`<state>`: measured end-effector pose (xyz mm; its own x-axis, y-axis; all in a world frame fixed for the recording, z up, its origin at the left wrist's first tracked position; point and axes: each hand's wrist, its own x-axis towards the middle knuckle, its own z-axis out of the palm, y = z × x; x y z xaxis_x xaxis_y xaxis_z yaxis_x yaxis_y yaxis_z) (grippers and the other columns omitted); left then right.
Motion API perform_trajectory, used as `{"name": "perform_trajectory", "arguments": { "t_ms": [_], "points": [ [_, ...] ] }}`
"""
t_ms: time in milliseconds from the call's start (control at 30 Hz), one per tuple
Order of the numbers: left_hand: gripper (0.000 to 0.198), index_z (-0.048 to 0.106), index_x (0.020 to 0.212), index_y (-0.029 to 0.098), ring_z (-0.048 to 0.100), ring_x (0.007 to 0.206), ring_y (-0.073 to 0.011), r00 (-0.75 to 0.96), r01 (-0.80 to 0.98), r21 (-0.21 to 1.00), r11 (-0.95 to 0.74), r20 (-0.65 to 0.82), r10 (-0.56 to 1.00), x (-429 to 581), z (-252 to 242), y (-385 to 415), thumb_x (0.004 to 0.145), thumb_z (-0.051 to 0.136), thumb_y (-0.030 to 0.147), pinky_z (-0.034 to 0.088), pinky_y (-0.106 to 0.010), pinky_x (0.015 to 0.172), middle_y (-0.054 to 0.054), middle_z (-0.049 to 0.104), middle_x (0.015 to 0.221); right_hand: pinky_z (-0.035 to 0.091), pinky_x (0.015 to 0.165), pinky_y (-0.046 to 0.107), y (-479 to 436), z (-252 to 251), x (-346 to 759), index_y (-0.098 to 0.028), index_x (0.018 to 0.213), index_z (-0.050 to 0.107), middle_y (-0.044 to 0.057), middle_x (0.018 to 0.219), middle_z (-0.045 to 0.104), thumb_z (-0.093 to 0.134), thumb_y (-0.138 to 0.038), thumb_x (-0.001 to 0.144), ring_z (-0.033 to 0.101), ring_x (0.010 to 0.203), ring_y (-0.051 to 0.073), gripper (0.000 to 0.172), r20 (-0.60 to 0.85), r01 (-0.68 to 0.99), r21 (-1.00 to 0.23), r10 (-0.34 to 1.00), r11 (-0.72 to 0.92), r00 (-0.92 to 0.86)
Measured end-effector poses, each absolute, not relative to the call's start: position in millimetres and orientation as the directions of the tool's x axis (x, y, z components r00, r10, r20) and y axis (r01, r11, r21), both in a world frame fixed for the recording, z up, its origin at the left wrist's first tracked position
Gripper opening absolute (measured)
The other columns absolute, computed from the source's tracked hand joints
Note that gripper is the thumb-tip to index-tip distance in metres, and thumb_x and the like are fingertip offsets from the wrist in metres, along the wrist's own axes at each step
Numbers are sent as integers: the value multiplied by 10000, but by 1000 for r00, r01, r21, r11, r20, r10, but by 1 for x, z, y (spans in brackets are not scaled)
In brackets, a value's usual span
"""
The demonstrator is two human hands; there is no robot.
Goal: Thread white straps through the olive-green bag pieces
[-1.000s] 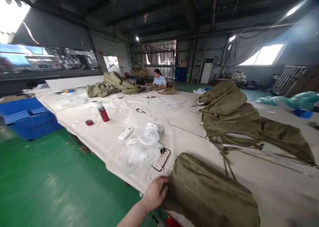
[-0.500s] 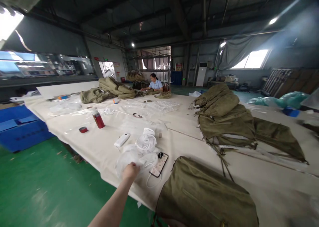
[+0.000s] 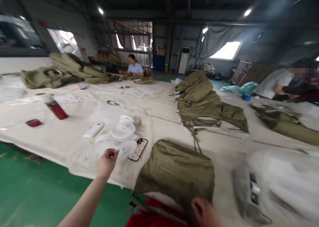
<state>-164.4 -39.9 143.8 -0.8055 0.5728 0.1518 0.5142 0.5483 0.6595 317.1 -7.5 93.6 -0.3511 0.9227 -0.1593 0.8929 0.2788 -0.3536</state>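
Note:
My left hand point(image 3: 109, 157) reaches over the table's near edge with its fingers pinched on a thin clear plastic bag point(image 3: 93, 151). Just beyond it lie a small white fan point(image 3: 123, 131) and a phone in a patterned case point(image 3: 140, 149), with a white cable around them. An olive-green canvas backpack point(image 3: 178, 169) lies flat in front of me, partly over the table edge. By its lower right corner is my right hand point(image 3: 203, 211), blurred, so its fingers do not show clearly.
Left of the fan are a white oblong device point(image 3: 94, 130), a red flask point(image 3: 56, 108) and its cup-like lid point(image 3: 34, 122). More olive bags are piled ahead point(image 3: 199, 104) and far left point(image 3: 72, 67). Plastic wrap point(image 3: 281, 173) lies right. One person point(image 3: 135, 67) sits opposite; another point(image 3: 296, 87) stands right.
The view has swung right, bringing in a second person and plastic wrap. My right hand has come into view by the backpack. My left hand stays at the plastic bag.

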Motion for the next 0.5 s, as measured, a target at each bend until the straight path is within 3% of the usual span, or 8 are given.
{"name": "perform_trajectory", "arguments": {
  "t_ms": [100,200,267,367,500],
  "points": [
    [361,564,826,201,595,662,-175,-733,427,819,383,66,677,-118,148,-19,653,601,516,430,-253,610,6,614,664,462,780,252,8,113,304,-237,877,662,61,899,691,395,-246,898,645,871,185,268,-112,861,-423,927,281,-358],
    [394,557,728,196,569,625,-150,-541,193,946,261,-119,833,-57,143,-1,591,631,557,426,-238,591,30,586,608,450,719,260,25,123,286,-196,866,639,79,854,695,450,-351,887,654,824,206,246,-142,931,-340,972,132,-189],
    [412,578,714,188,574,632,-144,-368,63,959,277,-236,900,-15,139,7,574,649,569,426,-234,586,25,606,626,450,690,279,32,121,277,-173,850,633,100,827,696,509,-403,852,661,808,233,260,-190,963,-263,976,55,-108],
    [446,627,790,179,606,691,-155,-177,-35,939,343,-343,922,39,132,14,562,677,559,447,-241,611,-1,659,719,450,684,289,34,112,270,-144,870,631,131,852,696,529,-333,830,668,823,247,218,-191,979,-203,979,33,-73],
    [386,609,836,182,646,734,-163,22,24,902,431,-432,902,87,119,26,626,643,504,477,-242,632,-13,685,761,444,675,284,30,102,272,-145,889,637,124,851,697,510,-224,800,669,813,237,174,-161,969,-246,985,21,-62]
  ]
}}
